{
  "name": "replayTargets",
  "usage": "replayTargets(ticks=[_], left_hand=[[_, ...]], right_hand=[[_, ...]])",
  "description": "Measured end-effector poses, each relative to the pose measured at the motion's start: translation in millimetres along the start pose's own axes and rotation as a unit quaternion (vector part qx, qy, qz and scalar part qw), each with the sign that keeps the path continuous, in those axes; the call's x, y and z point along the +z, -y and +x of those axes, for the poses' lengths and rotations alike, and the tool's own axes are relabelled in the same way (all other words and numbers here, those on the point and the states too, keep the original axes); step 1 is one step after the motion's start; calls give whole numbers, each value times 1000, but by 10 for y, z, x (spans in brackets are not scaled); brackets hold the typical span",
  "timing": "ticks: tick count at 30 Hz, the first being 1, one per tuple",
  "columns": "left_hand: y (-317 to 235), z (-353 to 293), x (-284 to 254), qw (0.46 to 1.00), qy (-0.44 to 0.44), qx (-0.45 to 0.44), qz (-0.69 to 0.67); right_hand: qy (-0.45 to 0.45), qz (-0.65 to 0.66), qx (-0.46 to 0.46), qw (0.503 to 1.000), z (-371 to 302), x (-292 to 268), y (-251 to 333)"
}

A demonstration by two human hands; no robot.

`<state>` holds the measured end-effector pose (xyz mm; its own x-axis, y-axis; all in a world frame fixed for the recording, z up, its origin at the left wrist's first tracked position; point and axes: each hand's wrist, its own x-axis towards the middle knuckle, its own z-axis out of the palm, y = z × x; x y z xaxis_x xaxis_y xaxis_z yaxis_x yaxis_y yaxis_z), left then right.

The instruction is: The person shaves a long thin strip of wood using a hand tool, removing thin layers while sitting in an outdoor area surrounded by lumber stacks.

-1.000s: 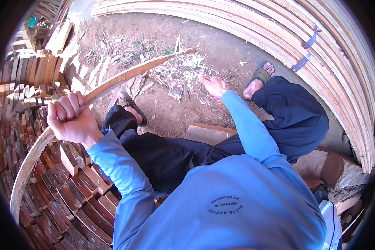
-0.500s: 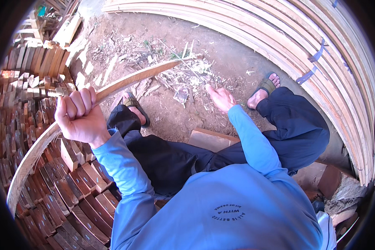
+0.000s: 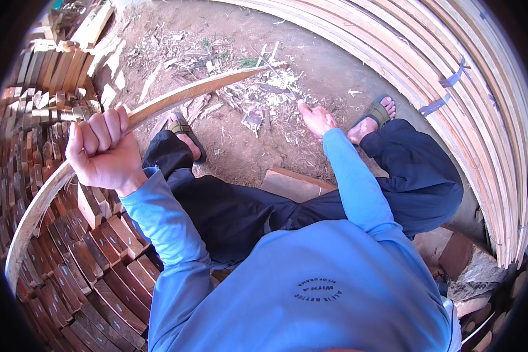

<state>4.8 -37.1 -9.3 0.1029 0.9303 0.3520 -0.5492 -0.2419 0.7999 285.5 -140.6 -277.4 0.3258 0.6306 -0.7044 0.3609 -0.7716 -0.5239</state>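
My left hand (image 3: 102, 149) is wrapped round a long, pale wooden strip (image 3: 190, 92). The strip slants up and away to the right, and its near end passes below my fist at the left. My right hand (image 3: 318, 121) is closed on a long, thin, blade-like tool (image 3: 274, 71), seen nearly edge-on and hard to make out. The tool points up and left, and its tip crosses close to the strip's far end. Whether they touch, I cannot tell. Wood shavings (image 3: 276, 94) lie on the ground beneath.
Stacked short wooden blocks (image 3: 108, 281) fill the left side, with more upright pieces (image 3: 56, 70) farther back. Long bent-looking boards (image 3: 416, 53), bound with blue straps (image 3: 452, 79), curve along the right. A wooden block (image 3: 293, 184) lies between my legs. Bare dirt (image 3: 246, 149) shows in front.
My left hand and the strip have shifted slightly left and up. My right hand has moved a little right and up, and the tool's angle has changed slightly.
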Motion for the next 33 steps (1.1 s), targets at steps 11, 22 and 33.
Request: replayTargets(ticks=[11, 22, 33], left_hand=[[-8, 6, -14, 1000, -6, -1, 7], [24, 23, -50, 1000, -6, 0, -3], [93, 22, -75, 1000, -26, -6, -7]], right_hand=[[16, 24, -62, 998, -47, 14, 99], [89, 83, -24, 992, 36, -22, 132], [84, -14, -90, 992, -35, -222, 308]])
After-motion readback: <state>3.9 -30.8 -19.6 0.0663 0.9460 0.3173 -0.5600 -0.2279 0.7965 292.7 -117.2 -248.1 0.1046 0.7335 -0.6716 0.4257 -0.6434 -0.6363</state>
